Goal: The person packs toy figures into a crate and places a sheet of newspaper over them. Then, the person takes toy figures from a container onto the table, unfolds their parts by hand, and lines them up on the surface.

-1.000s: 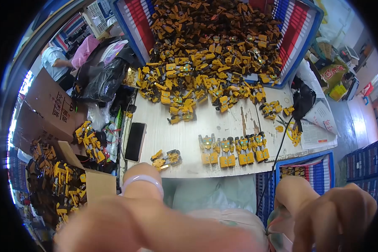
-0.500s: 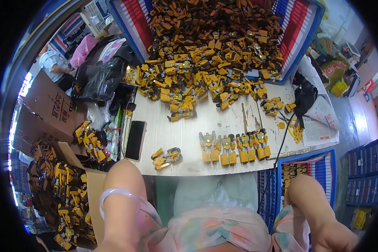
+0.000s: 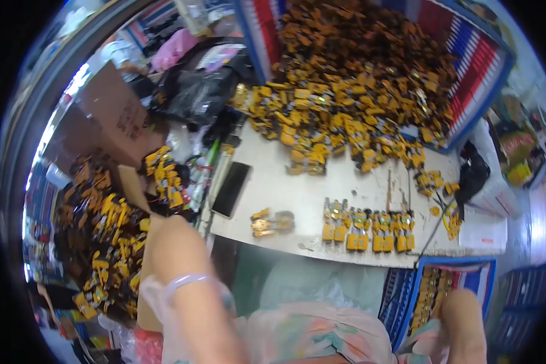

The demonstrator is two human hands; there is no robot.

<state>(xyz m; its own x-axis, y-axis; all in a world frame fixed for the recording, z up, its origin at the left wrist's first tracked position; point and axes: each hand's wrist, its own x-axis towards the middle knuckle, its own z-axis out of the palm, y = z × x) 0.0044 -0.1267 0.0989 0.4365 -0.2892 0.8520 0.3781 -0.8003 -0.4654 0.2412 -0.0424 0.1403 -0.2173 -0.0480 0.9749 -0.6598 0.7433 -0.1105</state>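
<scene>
Head view: four yellow toy robots (image 3: pixel 383 235) lie in a row on the counter (image 3: pixel 285 189), right of a lone toy (image 3: pixel 273 224), before a large heap (image 3: pixel 358 103). Both hands are out of view; I cannot tell the fingers' state.

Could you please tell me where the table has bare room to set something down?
Bare tabletop lies between the phone, the figure pile and the row of four figures; another patch separates that row from the lone figure. The far end is crowded.
</scene>
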